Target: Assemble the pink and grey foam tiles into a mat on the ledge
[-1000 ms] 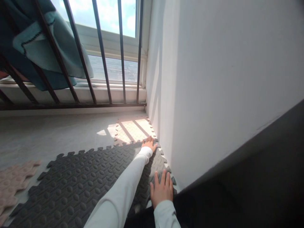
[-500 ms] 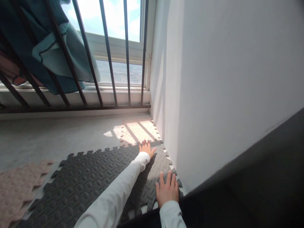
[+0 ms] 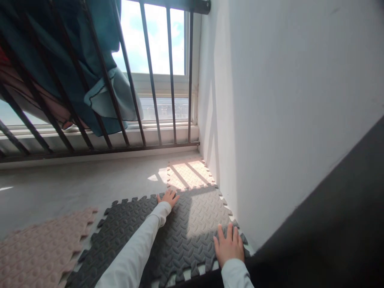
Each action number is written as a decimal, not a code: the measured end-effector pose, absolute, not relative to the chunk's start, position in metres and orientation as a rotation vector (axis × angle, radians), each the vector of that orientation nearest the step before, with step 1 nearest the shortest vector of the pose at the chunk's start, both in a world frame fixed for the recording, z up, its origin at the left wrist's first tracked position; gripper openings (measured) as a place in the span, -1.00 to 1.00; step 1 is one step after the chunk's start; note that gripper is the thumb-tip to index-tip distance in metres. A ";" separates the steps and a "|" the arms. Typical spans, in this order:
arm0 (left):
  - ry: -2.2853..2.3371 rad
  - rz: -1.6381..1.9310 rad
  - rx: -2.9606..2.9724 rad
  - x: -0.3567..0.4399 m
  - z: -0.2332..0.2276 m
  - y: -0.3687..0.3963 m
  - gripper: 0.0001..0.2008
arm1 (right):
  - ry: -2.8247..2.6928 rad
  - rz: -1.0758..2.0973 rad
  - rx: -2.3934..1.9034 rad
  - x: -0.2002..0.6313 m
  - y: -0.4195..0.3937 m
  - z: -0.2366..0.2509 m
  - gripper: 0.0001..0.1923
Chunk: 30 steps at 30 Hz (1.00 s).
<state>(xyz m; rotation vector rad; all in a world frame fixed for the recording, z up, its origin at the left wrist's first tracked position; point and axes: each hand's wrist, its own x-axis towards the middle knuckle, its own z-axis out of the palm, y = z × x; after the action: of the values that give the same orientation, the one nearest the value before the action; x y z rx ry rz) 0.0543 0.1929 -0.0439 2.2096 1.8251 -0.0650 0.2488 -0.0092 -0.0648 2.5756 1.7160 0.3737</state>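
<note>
Bare concrete floor [image 3: 75, 188] in a corner under a barred window [image 3: 156, 72], white wall [image 3: 285, 100] on the right, sunlight falling across the far end. Dark grey foam mat [image 3: 192, 236] with jigsaw edges and raised tread pattern, lying flat in the corner, right edge just beside the wall. Pale pink foam tile [image 3: 188, 174] beyond it, against the wall under the bars, near edge meeting the grey mat's far edge; whether the teeth are fully locked hard to tell in the glare. Left hand [image 3: 168, 197], arm in a long white sleeve [image 3: 135, 252], stretched forward and pressed palm-down on the far-left part of the grey mat, close to the seam with the pink tile, fingers spread and gripping nothing. Right hand [image 3: 228, 248] flat on the mat's near-right corner, close to the wall, fingers extended and slightly apart, likewise holding nothing. Second pink mat [image 3: 39, 252] loose on the floor at lower left, just beside the grey mat. Teal cloth [image 3: 90, 64] draped over the bars at upper left. Dark surface [image 3: 330, 224] filling the lower right
</note>
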 end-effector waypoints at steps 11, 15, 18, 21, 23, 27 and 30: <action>1.574 -0.153 2.397 0.063 -0.047 0.148 -0.39 | 1.682 0.279 2.601 0.245 -0.008 -0.054 -0.56; 1.588 -0.157 2.403 0.075 -0.035 0.151 -0.34 | 1.683 0.207 2.594 0.245 -0.009 -0.051 -0.55; 1.561 -0.194 2.349 0.067 -0.025 0.147 -0.36 | 1.701 0.170 2.588 0.248 -0.009 -0.051 -0.54; 1.601 -0.159 2.302 0.029 -0.027 0.123 -0.35 | 1.724 0.151 2.573 0.250 -0.010 -0.051 -0.54; 1.658 -0.079 2.292 -0.019 -0.038 0.096 -0.36 | 1.735 0.141 2.556 0.252 -0.011 -0.050 -0.54; 2.019 0.129 2.281 -0.152 -0.066 0.027 -0.47 | 1.713 0.098 2.526 0.256 -0.008 -0.050 -0.51; 2.450 0.124 2.109 -0.236 -0.078 -0.018 -0.57 | 1.612 -0.013 2.529 0.257 -0.001 -0.046 -0.49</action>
<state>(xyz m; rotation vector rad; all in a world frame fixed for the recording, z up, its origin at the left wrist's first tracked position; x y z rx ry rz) -0.2362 -0.0184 -0.0780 2.1094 2.4505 0.1239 0.2569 -0.0006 -0.0458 2.5286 1.6118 -0.0127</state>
